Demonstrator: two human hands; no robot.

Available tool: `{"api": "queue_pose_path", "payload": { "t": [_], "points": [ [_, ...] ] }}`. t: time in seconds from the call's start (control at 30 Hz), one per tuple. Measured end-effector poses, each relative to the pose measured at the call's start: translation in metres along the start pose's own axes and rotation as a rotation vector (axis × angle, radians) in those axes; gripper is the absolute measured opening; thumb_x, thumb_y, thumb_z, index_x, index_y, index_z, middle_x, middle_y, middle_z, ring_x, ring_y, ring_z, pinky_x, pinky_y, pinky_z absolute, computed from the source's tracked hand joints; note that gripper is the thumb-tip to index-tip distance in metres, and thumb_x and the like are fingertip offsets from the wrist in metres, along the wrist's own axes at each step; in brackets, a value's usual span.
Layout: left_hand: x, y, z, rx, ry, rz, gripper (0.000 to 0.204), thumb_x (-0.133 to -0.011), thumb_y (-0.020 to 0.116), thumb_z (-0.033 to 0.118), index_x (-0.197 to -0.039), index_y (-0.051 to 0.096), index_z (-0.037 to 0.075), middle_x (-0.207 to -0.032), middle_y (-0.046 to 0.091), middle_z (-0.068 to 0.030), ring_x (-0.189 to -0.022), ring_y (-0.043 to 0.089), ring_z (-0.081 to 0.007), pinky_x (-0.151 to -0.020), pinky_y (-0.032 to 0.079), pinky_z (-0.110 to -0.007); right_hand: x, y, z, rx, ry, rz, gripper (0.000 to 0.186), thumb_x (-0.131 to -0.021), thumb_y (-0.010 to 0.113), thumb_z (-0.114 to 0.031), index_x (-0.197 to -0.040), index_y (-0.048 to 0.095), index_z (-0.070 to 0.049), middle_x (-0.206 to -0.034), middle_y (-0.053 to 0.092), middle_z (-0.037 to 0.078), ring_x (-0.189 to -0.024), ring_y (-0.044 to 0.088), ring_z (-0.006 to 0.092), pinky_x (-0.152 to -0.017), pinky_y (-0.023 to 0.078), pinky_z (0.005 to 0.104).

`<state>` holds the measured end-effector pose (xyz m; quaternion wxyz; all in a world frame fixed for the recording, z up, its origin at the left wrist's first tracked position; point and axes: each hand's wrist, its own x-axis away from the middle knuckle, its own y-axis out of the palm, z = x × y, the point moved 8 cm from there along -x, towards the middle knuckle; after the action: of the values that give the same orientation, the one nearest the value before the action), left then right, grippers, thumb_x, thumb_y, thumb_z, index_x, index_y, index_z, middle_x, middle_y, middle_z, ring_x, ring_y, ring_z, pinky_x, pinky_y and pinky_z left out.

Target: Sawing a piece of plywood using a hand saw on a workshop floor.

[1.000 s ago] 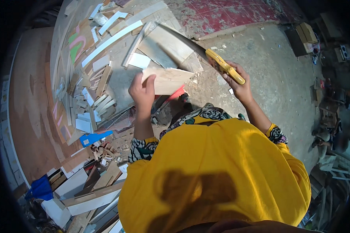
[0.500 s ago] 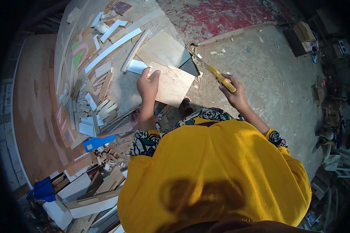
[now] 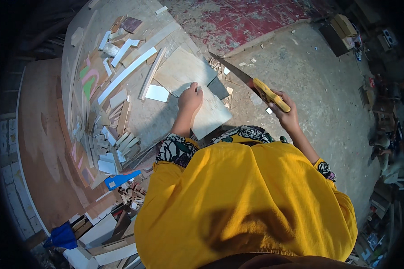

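Observation:
My left hand is closed at the left side of a pale plywood piece, pressing it down at the table's near corner. The piece's near end juts past the table edge. Most of the fingers' undersides are hidden. In my right hand is a handsaw, held by its yellow handle off to the right of the table. Its dark blade points up and to the left, apart from the plywood. Another flat plywood sheet lies just beyond, with a dark grey piece at its right corner and a white offcut to the left.
The worktable bears many wood strips and offcuts on its left. A blue flat piece sits by its near edge. Scrap boards are heaped at lower left. Cardboard boxes stand on the concrete floor at right.
The plywood piece now lies lower on the table, and my left hand has moved right and closed over its side. The handsaw has swung so its blade shows broadside.

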<state>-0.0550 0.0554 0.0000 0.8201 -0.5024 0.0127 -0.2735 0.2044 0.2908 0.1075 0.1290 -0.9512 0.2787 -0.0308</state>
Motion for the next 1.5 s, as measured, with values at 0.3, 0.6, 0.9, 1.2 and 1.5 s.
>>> {"api": "queue_pose_path", "payload": {
  "t": [0.3,0.6,0.9,1.2,1.5],
  "points": [
    [0.004,-0.025,0.042,-0.173,0.228,-0.087,0.045,-0.086,0.047,0.031,-0.128,0.053,0.015,-0.085,0.067,-0.0181,-0.084,0.064,-0.0366,-0.077,0.049,-0.048,-0.009,-0.003,0.003,0.034,0.072,0.022,0.038,-0.083,0.068,-0.008,-0.119,0.057,-0.004,-0.108,0.063,0.008,-0.097,0.057,0.0152,-0.085,0.044,0.0285],
    [0.026,-0.092,0.113,0.622,0.364,0.507,0.026,-0.093,0.053,0.021,-0.077,0.057,0.001,-0.06,0.051,-0.0182,-0.051,0.049,-0.0325,-0.052,0.04,-0.039,-0.037,0.036,-0.012,-0.193,0.121,-0.121,0.048,-0.084,0.066,-0.035,-0.12,0.057,-0.005,-0.109,0.061,0.006,-0.096,0.058,0.0169,-0.087,0.045,0.0287],
    [0.009,-0.058,0.147,0.628,0.47,0.227,0.025,-0.091,0.057,0.025,-0.087,0.063,0.002,-0.065,0.058,-0.0131,-0.06,0.058,-0.0253,-0.059,0.045,-0.034,-0.043,0.042,-0.049,-0.21,0.131,-0.138,0.052,-0.068,0.061,0.0,-0.12,0.056,-0.004,-0.116,0.057,0.004,-0.109,0.052,0.0149,-0.096,0.038,0.027],
    [-0.117,-0.065,-0.014,-0.457,-0.094,-0.058,0.127,-0.054,0.079,0.063,-0.15,0.008,0.018,-0.153,0.02,-0.0156,-0.142,0.018,-0.0312,-0.11,0.023,-0.052,-0.024,-0.016,-0.039,-0.343,0.271,0.237,0.058,-0.069,0.055,-0.003,-0.126,0.052,-0.008,-0.109,0.057,0.003,-0.093,0.056,0.013,-0.081,0.045,0.0241],
    [-0.137,-0.091,-0.008,-0.417,-0.206,-0.121,0.115,-0.054,0.087,0.048,-0.146,0.025,0.02,-0.141,0.043,-0.0161,-0.129,0.043,-0.0303,-0.105,0.033,-0.051,-0.027,-0.025,-0.042,-0.226,0.327,0.353,0.058,-0.067,0.056,-0.011,-0.125,0.053,-0.01,-0.104,0.059,0.005,-0.083,0.057,0.0126,-0.069,0.047,0.0238]
  ]
}}
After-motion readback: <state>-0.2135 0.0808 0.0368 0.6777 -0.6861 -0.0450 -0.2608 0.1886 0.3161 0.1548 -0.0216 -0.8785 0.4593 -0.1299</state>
